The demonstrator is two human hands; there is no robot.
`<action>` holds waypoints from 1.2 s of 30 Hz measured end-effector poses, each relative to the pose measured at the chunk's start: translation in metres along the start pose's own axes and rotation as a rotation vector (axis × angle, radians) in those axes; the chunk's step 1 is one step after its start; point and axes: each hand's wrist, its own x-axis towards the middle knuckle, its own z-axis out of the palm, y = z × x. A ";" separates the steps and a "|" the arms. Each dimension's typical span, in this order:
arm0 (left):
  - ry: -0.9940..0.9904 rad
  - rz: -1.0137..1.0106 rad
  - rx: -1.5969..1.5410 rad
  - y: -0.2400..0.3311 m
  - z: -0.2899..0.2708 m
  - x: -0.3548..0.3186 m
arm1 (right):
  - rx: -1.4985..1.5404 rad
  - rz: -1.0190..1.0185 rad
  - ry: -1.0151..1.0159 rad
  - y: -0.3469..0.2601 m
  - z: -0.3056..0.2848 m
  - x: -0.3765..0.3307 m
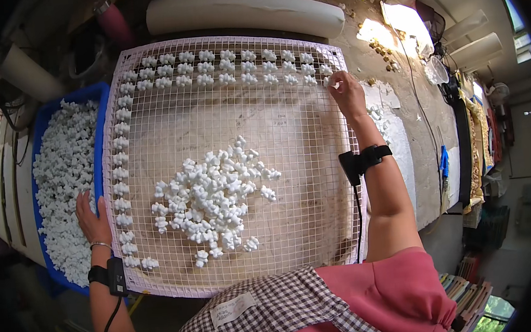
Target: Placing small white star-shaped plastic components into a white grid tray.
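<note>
A wire mesh rack (303, 163) in a pale frame lies in front of me. Rows of small white knobbly pieces (206, 67) run along its far side, and a single column lines its left edge. Near the middle sits a loose heap of the same pieces (208, 195). At the far right corner my right hand (348, 97) pinches a white knobbly piece (328, 80) at the end of a row. My left hand (93, 220) rests with fingers apart on the pieces in a blue tray (98, 160), near its right rim.
A long white roll (244, 16) lies beyond the rack. To its left stands a pink bottle (112, 22). Right of the rack are pale sheets (401, 149), a dark cable (419, 101) and a blue-handled tool (444, 161).
</note>
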 end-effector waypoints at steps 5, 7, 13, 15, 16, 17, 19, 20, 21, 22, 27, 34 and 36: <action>0.071 0.014 0.035 -0.013 -0.005 -0.008 | 0.016 -0.024 -0.035 0.006 0.022 0.004; 0.137 0.055 -0.011 -0.009 -0.005 -0.006 | -0.078 -0.036 -0.017 0.002 0.013 0.001; 0.033 -0.035 -0.035 0.009 -0.010 -0.005 | 0.210 -0.140 -0.399 -0.095 0.024 -0.049; 0.011 -0.064 -0.051 0.011 -0.012 -0.007 | 0.257 -0.295 -0.531 -0.155 0.035 -0.079; -0.001 -0.068 -0.061 0.011 -0.012 -0.008 | 0.294 -0.349 -0.560 -0.170 0.044 -0.090; 0.004 -0.052 -0.084 0.012 -0.012 -0.006 | 0.246 -0.371 -0.496 -0.175 0.049 -0.097; 0.002 -0.070 -0.071 0.014 -0.011 -0.006 | 0.206 -0.409 -0.426 -0.185 0.054 -0.102; 0.005 -0.075 -0.056 0.010 -0.011 -0.006 | 0.212 -0.426 -0.417 -0.190 0.053 -0.100; -0.077 -0.141 -0.095 0.009 -0.011 -0.003 | 0.191 -0.284 -0.472 -0.190 0.052 -0.099; -0.070 -0.121 -0.087 0.010 -0.012 -0.003 | 0.173 -0.135 -0.517 -0.185 0.052 -0.097; -0.006 -0.070 -0.087 0.012 -0.014 -0.002 | 0.427 0.068 -0.445 -0.167 0.050 -0.092; 0.121 0.087 -0.219 0.003 -0.022 -0.015 | 0.737 0.171 -0.572 -0.229 0.041 -0.078; 0.124 0.147 -0.262 -0.008 -0.038 -0.026 | 0.700 0.174 -0.550 -0.245 0.050 -0.073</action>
